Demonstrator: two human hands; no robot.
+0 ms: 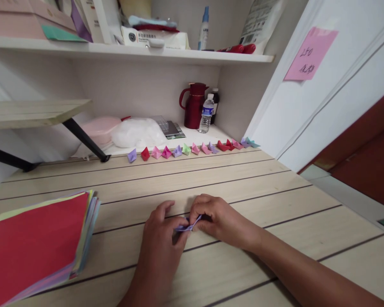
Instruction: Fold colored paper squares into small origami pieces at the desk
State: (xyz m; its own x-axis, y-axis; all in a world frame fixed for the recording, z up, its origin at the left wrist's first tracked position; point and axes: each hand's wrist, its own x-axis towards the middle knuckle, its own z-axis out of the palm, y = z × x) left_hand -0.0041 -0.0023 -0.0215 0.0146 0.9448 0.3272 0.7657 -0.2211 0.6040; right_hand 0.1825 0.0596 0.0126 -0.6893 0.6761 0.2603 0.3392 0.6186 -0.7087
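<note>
A small folded piece of purple paper (183, 228) is pinched between both hands, just above the wooden table (128, 217). My left hand (163, 232) grips its left side between thumb and finger. On the right side, the thumb and fingers of my right hand (211, 215) close on the paper's edge. Fingers cover much of the paper, so its full shape is hidden. Beyond the hands, a row of small folded paper boats, among them a green one (186, 149) and a red one (145, 154), lines the table's back edge. A stack of coloured paper (38, 243), red on top, lies at left.
Behind the table, a dark red jug (194, 106) and a water bottle (206, 114) stand in the cabinet. A small raised wooden shelf (35, 113) with black legs stands at the left. A pink note (311, 53) sticks to the white panel at right.
</note>
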